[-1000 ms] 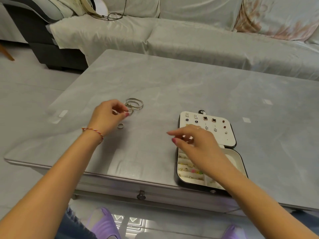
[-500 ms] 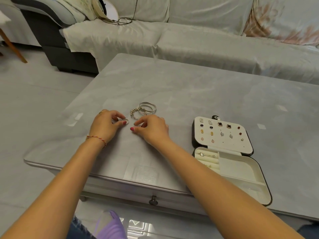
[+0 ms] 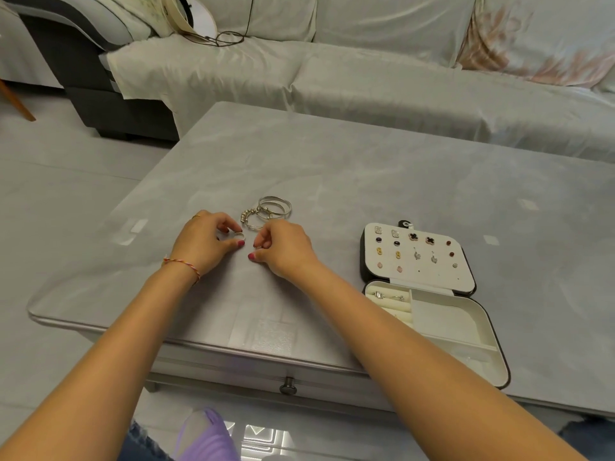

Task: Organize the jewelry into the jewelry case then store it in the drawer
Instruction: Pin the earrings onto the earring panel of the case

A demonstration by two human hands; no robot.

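My left hand [image 3: 203,241] pinches a small silver ring [image 3: 239,235] between thumb and fingers, just above the grey table [image 3: 366,168]. My right hand [image 3: 286,249] sits close beside it with fingers curled; whether it holds anything I cannot tell. Just beyond both hands lie silver bangles [image 3: 275,207] and a beaded bracelet [image 3: 250,218]. The open white jewelry case [image 3: 466,331] lies at the right, its lid panel [image 3: 416,256] holding several earrings, with rings in the roll slots [image 3: 387,296]. The drawer knob [image 3: 288,384] shows under the table's front edge.
A covered sofa [image 3: 366,88] runs behind the table, with a cable and a bag on its left end. A dark armrest [image 3: 100,104] stands at the far left. Purple slippers [image 3: 206,437] show below the table edge.
My right hand left the jewelry case and came over next to my left hand near the bangles. My left hand picked the small ring off the table.
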